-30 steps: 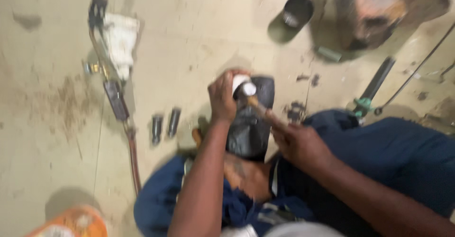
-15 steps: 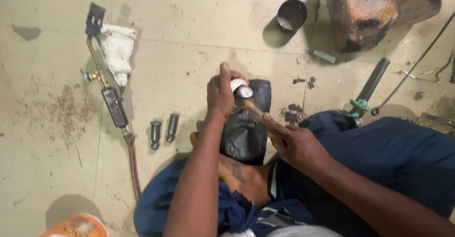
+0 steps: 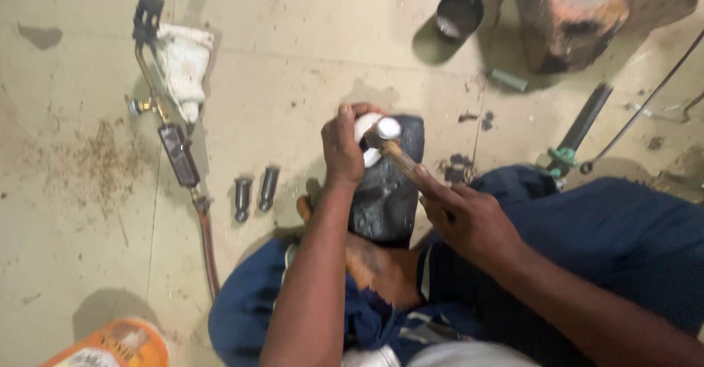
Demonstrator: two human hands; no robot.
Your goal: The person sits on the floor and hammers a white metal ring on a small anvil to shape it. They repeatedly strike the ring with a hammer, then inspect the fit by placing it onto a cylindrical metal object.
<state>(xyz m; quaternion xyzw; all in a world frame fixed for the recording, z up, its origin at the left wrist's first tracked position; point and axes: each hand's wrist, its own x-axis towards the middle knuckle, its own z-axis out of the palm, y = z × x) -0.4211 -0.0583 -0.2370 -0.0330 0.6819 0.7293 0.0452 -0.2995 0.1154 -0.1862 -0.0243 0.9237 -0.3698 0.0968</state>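
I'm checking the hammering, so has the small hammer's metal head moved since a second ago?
No. The small wooden-handled hammer's metal head sits at the same top edge of the dark metal block as before, beside the white round piece held by the left hand.

Hammering on a dark block
Left hand (image 3: 343,147) steadies a white piece (image 3: 364,134) on the block (image 3: 387,191); right hand (image 3: 469,220) grips a small hammer (image 3: 387,131).

This looks like a small metalworking workshop, with work done on a stained, gritty concrete floor (image 3: 308,37). A gas torch (image 3: 176,147) with hose lies at 9 o'clock, two metal punches (image 3: 255,191) near centre, a dark anvil block (image 3: 387,187) at centre, a scorched stump (image 3: 579,15) at 1 o'clock, and a metal cup (image 3: 456,13) beside it.
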